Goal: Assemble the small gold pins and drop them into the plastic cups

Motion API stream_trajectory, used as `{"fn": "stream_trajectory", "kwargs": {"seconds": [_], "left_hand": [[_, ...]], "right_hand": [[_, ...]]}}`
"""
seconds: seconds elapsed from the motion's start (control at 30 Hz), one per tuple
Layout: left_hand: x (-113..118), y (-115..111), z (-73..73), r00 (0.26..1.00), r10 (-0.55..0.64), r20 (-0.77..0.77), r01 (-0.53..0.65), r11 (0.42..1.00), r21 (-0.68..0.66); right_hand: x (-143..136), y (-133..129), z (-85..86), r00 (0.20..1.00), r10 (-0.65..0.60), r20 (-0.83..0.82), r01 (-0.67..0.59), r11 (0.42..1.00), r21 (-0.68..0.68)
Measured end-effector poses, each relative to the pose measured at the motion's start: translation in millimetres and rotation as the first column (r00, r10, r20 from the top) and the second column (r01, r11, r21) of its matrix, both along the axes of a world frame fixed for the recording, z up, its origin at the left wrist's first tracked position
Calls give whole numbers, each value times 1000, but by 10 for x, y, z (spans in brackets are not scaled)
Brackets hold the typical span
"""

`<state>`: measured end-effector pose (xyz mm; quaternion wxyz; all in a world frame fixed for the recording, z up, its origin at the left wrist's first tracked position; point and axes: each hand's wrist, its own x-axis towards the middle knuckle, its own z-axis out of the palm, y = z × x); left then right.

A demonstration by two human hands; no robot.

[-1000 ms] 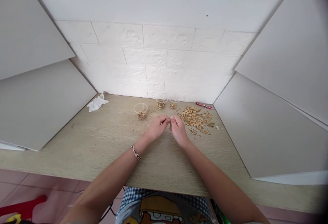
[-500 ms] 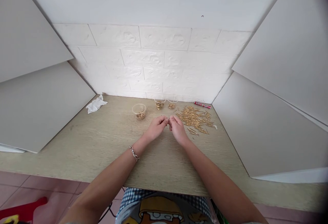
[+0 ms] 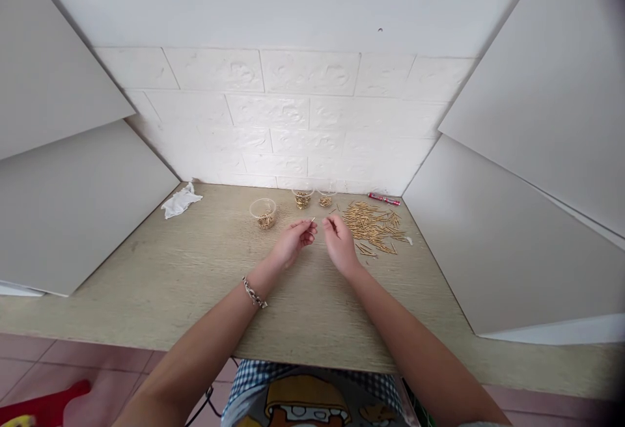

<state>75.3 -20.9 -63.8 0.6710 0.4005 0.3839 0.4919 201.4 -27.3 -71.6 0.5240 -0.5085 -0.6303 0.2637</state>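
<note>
My view: left hand (image 3: 293, 239) has a short, thin gold pin (image 3: 313, 220) pinched between thumb and fingertips, one end sticking up past them. The other fingers of that hand are loosely curled below. Right hand (image 3: 336, 235) is just beside it, not touching. Its fingers are curled in towards the thumb; I can't tell if they're closed on anything. Both hands are over the middle of the table (image 3: 195, 284), bracelet (image 3: 254, 292) on the left wrist.

Loose pile of pins (image 3: 368, 224) on the table to the right of the right hand, a few strays at its near edge. White scrap (image 3: 409, 241) at the pile's right side. Red tube (image 3: 384, 199) behind the pile, near the wall (image 3: 283, 111).

Three clear cups, all with small gold bits inside: near cup (image 3: 262, 209) beyond the left hand, middle cup (image 3: 303, 198) and right cup (image 3: 326, 196) side by side near the wall. Fine gold specks on the table around the near cup. Crumpled white tissue (image 3: 181, 201) at the far left corner.
</note>
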Motion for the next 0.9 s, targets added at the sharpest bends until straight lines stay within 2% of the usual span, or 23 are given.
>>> {"fn": "stream_trajectory", "kwargs": {"seconds": [0.13,0.27,0.67,0.8,0.9], "left_hand": [[1,-4,-22,996,-11,91,21,994,-106],[13,-7,-38,996,17,89,-7,993,-115],[55,-3,-82,999,-34,-30,30,994,-109],[50,13,-78,980,-31,-198,27,999,-22],[32,37,-76,934,-19,-358,23,1000,5]], "right_hand": [[-2,-37,20,969,-7,247,-34,986,164],[-3,-31,-28,915,-41,402,-51,976,214],[60,79,-48,914,-17,405,-29,994,108],[79,134,-101,926,6,377,-39,996,78],[99,168,-135,901,21,433,-41,998,37]]}}
